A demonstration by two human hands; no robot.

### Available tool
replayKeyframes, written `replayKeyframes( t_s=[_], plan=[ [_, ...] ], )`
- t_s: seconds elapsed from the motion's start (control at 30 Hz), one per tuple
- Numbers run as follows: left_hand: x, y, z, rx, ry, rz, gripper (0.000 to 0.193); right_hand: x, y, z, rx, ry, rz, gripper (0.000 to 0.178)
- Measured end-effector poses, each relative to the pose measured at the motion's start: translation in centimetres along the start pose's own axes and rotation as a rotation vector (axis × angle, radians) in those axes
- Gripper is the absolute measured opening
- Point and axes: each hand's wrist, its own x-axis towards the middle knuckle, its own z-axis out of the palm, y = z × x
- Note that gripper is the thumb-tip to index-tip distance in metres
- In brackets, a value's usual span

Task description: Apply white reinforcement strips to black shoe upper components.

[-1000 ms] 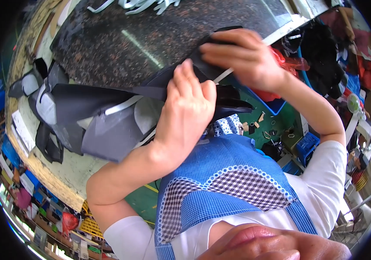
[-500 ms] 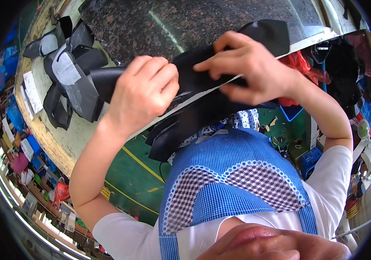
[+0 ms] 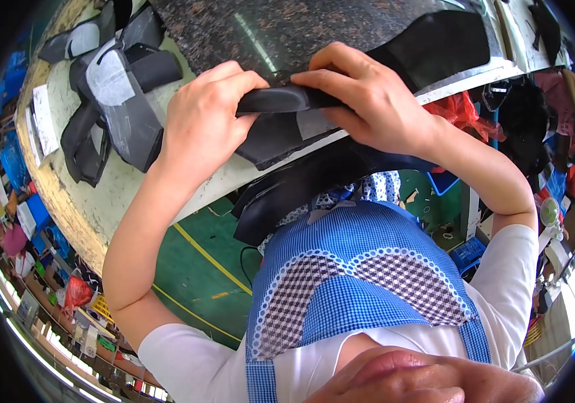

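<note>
My left hand (image 3: 208,121) and my right hand (image 3: 371,101) both grip a black, leather-like piece (image 3: 275,101) at the front of the workbench. Between them its smooth edge is folded over and raised, thumbs below and fingers above. Beyond my right hand, the piece's wide flat end (image 3: 445,47) appears to rest on the bench. A grey patch shows on the underside beneath the fold. My fingers partly hide the material. More black pieces (image 3: 348,163) lie over my lap, below the bench edge.
Several black pieces with pale grey patches (image 3: 114,84) are heaped at the left of the bench. A dark speckled stone slab (image 3: 200,30) covers its middle. A red plastic bag (image 3: 461,111) hangs near the bench edge on the right. Green floor (image 3: 200,275) shows below.
My right hand's outstretched fingers have closed on the black piece. Its fold now stands up between both hands, and its wide end has shifted right. The heap at left has not been touched.
</note>
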Motion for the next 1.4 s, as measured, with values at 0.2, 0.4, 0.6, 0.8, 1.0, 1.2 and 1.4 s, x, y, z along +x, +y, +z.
replayKeyframes(
  t_s=[0.2, 0.4, 0.6, 0.8, 1.0, 1.2, 1.4],
  plan=[
    [-2.2, -0.4, 0.1, 0.363, 0.024, 0.301, 0.028, -0.4, 0.4, -0.2, -0.154, -0.088, -0.189, 0.051],
    [-5.1, -1.7, -0.7, 0.556, 0.062, 0.419, 0.047, -0.3, 0.8, -0.9, -0.362, -0.278, -0.356, 0.059],
    [-5.2, -2.4, -2.2, 0.447, -0.073, 0.31, 0.059, 1.1, 0.1, -1.6, -0.297, -0.328, -0.36, 0.051],
    [-5.2, -0.7, -2.6, 0.242, -0.037, 0.256, 0.064, -1.7, 1.1, -5.4, -0.264, -0.244, -0.265, 0.026],
    [-2.3, -1.7, -1.9, 0.082, 0.085, 0.221, 0.028, 0.1, -1.2, -3.7, -0.467, -0.339, -0.34, 0.017],
    [-2.0, -6.6, -4.6, 0.648, 0.672, 0.007, 0.033, -6.1, -6.3, 3.9, -0.289, -0.504, -0.24, 0.012],
    [-2.8, -11.9, -7.7, 0.703, 0.518, -0.432, 0.037, -4.8, -5.9, 2.3, 0.085, -0.545, -0.133, 0.031]
  ],
)
